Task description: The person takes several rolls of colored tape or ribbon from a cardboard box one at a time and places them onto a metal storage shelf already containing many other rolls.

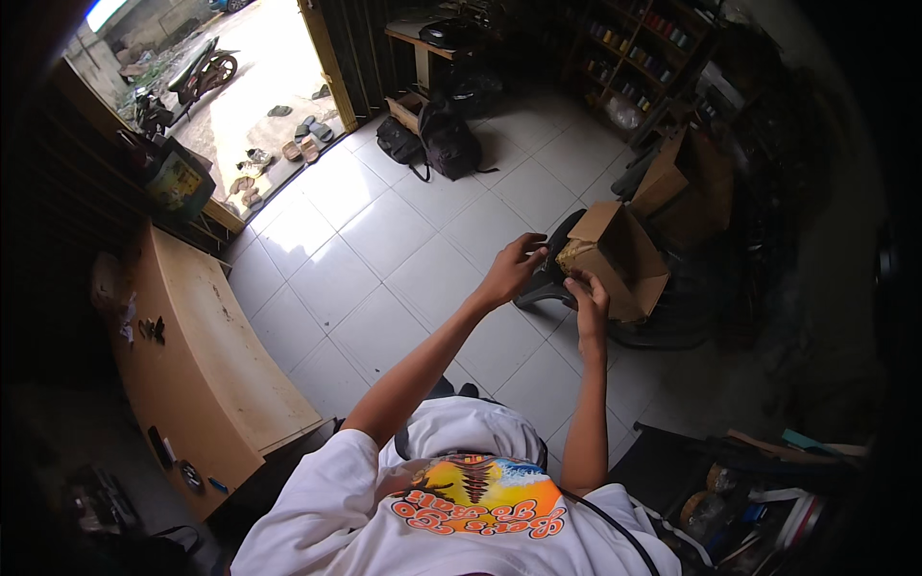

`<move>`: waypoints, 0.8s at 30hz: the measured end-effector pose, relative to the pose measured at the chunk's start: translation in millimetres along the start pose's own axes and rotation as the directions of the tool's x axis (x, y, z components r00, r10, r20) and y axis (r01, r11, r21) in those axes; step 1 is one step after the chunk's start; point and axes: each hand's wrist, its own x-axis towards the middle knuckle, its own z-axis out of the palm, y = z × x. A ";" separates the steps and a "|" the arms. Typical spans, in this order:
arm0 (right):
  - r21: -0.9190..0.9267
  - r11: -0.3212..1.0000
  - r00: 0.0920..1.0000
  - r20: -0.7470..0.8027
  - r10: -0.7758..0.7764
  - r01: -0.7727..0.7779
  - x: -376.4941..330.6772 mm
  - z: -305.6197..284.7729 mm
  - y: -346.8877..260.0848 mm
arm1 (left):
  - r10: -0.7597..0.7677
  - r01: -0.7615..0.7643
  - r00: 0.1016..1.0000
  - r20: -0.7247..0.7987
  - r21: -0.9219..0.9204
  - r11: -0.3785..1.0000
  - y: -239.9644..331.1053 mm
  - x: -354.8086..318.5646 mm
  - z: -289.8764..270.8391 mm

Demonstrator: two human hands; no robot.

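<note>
A small open cardboard box (629, 254) rests on a dark plastic chair (547, 278), its flaps up. My right hand (588, 293) grips the box's near lower edge. My left hand (517, 267) hovers just left of the box with fingers spread, touching or nearly touching a yellowish-brown bundle (576, 254) at the box's open side. What lies deeper inside the box is hidden.
A larger open cardboard box (687, 187) stands behind the small one. Black backpacks (437, 144) lie on the white tiled floor near the doorway. A light wooden counter (197, 355) runs along my left. Dark shelves with bottles (653, 58) fill the back right; clutter sits at lower right.
</note>
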 end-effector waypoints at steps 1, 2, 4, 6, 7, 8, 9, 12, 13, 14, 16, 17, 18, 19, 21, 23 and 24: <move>0.006 1.000 1.000 0.014 -0.011 0.011 27.9 11.6 -5.0 | 0.008 -0.009 1.000 -0.025 -0.017 1.000 -1.6 23.7 -10.3; 0.008 0.999 0.998 0.038 -0.042 0.041 55.8 23.0 -13.1 | 0.015 -0.017 0.998 -0.054 -0.028 0.999 -3.2 47.2 -20.8; 0.024 0.999 0.997 0.074 -0.039 0.037 107.6 45.7 -32.3 | 0.027 -0.031 0.996 -0.085 -0.042 0.999 -4.0 92.9 -43.8; 0.011 0.998 0.997 0.051 -0.065 0.065 158.6 64.8 -41.8 | 0.068 -0.072 0.992 -0.111 -0.033 0.997 -4.3 134.0 -64.6; 0.006 0.997 0.996 0.033 -0.080 0.080 183.9 72.1 -41.7 | 0.086 -0.089 0.990 -0.113 -0.026 0.996 -3.0 155.6 -71.2; 0.000 0.996 0.995 0.010 -0.094 0.094 207.2 75.2 -45.2 | 0.075 -0.082 0.992 -0.104 -0.061 0.995 -0.7 179.4 -74.2; 0.010 0.998 0.998 0.001 -0.062 0.062 218.8 81.6 -55.0 | 0.043 -0.050 0.995 -0.087 -0.079 0.996 -1.9 195.7 -80.3; 0.083 0.995 0.997 -0.067 -0.050 0.056 260.2 91.7 -81.2 | -0.006 0.008 1.000 0.028 -0.073 0.997 5.7 255.7 -95.6; 0.074 0.996 0.995 -0.090 -0.040 0.047 270.7 91.3 -83.2 | -0.035 0.041 0.996 0.087 -0.067 0.997 4.7 271.6 -94.4; 0.066 0.997 0.992 -0.119 -0.029 0.037 283.0 90.5 -88.6 | -0.031 0.041 0.992 0.120 -0.087 0.995 3.9 291.2 -93.4; 0.064 0.998 0.982 -0.189 -0.006 0.018 307.8 85.6 -87.3 | -0.023 0.049 0.978 0.205 -0.123 0.991 1.4 335.1 -91.6; 0.064 0.997 0.971 -0.237 -0.025 0.041 324.6 76.3 -73.8 | -0.022 0.055 0.966 0.257 -0.122 0.991 3.4 355.1 -88.2; 0.038 0.998 0.959 -0.282 -0.032 0.044 337.9 69.0 -68.8 | -0.020 0.054 0.960 0.278 -0.116 0.992 2.7 374.8 -83.1; 0.009 0.999 0.947 -0.320 -0.042 0.047 353.1 62.4 -66.0 | -0.014 0.048 0.956 0.292 -0.112 0.993 0.8 396.9 -77.2; 0.054 0.997 0.909 -0.416 -0.020 0.046 377.5 43.4 -60.8 | -0.043 0.072 0.927 0.372 -0.065 0.995 -5.4 439.6 -59.2; 0.150 0.987 0.876 -0.481 0.029 0.049 408.7 21.3 -57.5 | -0.039 0.067 0.896 0.442 -0.046 0.997 -14.7 484.2 -39.2; 0.135 0.983 0.844 -0.535 -0.034 0.125 428.3 5.8 -37.2 | -0.044 0.058 0.878 0.477 -0.013 0.998 -11.0 504.5 -27.3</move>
